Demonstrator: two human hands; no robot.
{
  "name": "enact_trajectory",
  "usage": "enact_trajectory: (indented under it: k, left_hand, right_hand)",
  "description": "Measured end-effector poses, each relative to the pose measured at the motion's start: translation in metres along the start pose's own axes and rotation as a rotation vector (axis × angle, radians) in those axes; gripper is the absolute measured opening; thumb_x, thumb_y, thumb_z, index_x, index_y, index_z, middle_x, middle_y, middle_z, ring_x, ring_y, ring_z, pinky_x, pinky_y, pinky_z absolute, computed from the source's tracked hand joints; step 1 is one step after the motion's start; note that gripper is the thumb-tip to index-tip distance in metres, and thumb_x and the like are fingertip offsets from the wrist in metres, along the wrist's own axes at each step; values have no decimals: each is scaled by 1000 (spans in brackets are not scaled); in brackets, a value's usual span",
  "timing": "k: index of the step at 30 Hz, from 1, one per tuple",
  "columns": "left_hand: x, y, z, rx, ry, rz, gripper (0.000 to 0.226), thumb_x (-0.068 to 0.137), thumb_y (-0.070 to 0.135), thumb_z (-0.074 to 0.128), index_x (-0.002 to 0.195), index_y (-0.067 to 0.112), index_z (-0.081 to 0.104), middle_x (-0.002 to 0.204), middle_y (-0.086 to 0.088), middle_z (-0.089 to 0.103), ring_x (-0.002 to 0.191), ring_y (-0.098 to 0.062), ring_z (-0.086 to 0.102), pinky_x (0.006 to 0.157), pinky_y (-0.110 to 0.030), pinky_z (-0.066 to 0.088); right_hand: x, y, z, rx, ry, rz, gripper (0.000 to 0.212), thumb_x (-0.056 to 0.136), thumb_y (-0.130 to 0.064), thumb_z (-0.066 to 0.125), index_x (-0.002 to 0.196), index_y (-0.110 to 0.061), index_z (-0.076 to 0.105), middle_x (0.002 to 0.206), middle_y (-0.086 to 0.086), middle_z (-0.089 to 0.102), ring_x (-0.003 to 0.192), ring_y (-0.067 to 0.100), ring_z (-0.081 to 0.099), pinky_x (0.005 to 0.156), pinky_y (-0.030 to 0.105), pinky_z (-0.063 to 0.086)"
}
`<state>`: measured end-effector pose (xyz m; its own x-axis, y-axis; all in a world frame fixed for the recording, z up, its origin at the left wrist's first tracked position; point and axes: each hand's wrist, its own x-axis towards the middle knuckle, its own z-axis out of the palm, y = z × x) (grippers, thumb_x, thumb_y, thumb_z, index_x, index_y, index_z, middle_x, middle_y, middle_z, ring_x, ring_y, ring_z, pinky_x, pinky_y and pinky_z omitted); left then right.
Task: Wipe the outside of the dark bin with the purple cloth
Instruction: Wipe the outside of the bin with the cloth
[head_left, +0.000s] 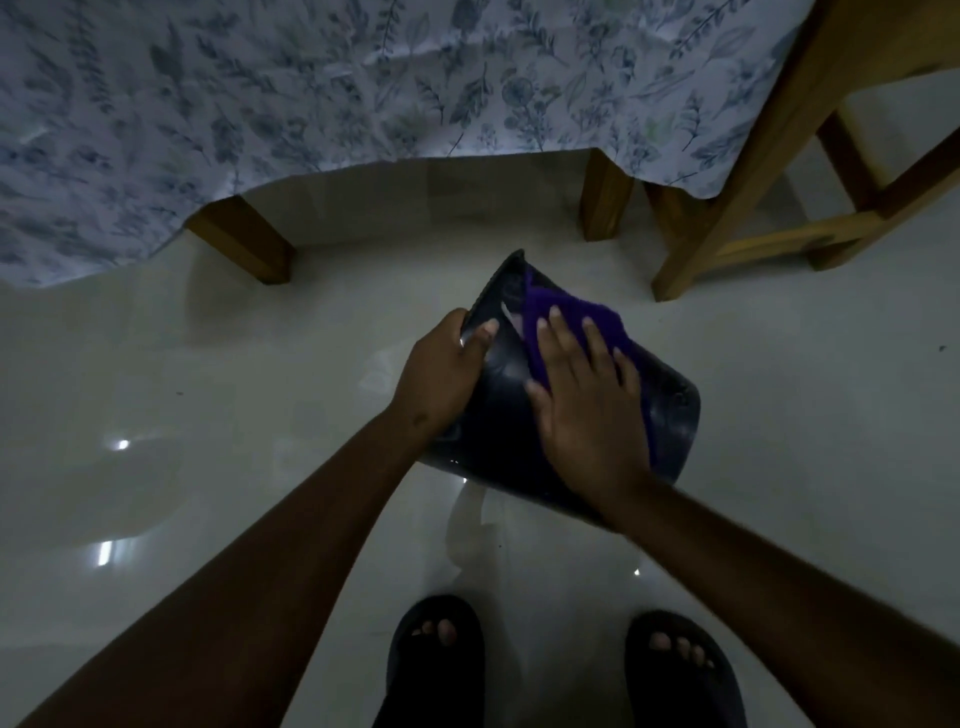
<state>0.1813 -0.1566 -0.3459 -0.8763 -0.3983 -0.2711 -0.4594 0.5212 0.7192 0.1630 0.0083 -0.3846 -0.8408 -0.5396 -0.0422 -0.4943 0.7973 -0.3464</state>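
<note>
The dark bin (498, 415) is tilted on its side above the pale floor, its rim pointing away from me towards the table. My left hand (441, 369) grips the bin's left rim edge, thumb over the lip. My right hand (587, 410) lies flat on the purple cloth (576, 317), pressing it against the bin's upturned outer wall. The cloth shows beyond my fingertips and along the right side of my palm; the rest of it is hidden under the hand.
A table with a blue floral cloth (363, 83) and wooden legs (249, 244) stands just beyond the bin. A wooden chair frame (737, 208) is at the right. My feet in dark sandals (436, 654) are on the glossy tile floor (208, 389) below.
</note>
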Motion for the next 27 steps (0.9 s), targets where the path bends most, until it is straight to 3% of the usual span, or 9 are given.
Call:
enact_trajectory:
  k: [4,10,12,16,19,21,23,27]
  left_hand:
    - [-5,-3,-1,-6,17,-32,33,99,41,41,104,11,56,83,7,57,72,-5,54,59,-15,38]
    - [7,4,0,-2,-1,-54,33,100,39,41,110,11,56,98,-4,62,88,-20,59,73,-28,42]
    - [7,7,-1,4,-8,-50,33,100,39,40,111,11,55,98,-3,61,87,-19,58,71,-28,43]
    - [14,12,0,38,-16,-44,33,100,41,39,105,12,55,93,0,59,83,-18,56,62,-26,38]
    - [23,17,-1,108,-44,-79,31,99,42,41,98,14,55,89,-1,57,79,-20,54,62,-28,36]
    - [30,18,1,149,-61,-101,33,99,39,42,99,10,58,92,-6,60,81,-23,55,68,-29,37]
    - [38,21,3,130,-73,-147,37,98,38,44,102,5,61,100,-13,65,90,-29,60,73,-32,44]
    - [36,24,-4,27,-130,-124,37,96,37,47,108,5,62,105,-16,68,96,-31,64,88,-45,52]
  right_hand:
    - [42,21,-13,176,-10,119,56,101,-41,31,149,-14,29,153,7,38,140,26,35,113,46,30]
    - [-34,-2,3,-30,-23,31,65,96,-48,24,154,-20,13,163,1,11,149,27,8,115,50,12]
    - [-8,-2,1,-30,-6,-1,62,98,-47,22,153,-20,15,162,1,14,148,26,12,116,50,15]
    - [48,26,-11,118,7,189,58,100,-43,26,149,-13,29,152,9,39,139,26,36,113,46,31]
    - [6,25,-11,117,-15,183,60,98,-43,25,152,-16,23,157,6,30,144,26,26,114,48,27]
    - [-33,4,-8,73,-61,130,62,96,-47,23,153,-20,17,161,0,19,147,25,17,113,51,24]
    - [-45,-10,-5,10,-49,61,63,96,-50,23,152,-22,20,161,-1,20,144,29,21,105,55,31]
    - [11,1,-12,32,-11,68,57,99,-49,24,150,-24,25,159,4,24,139,29,29,105,53,30]
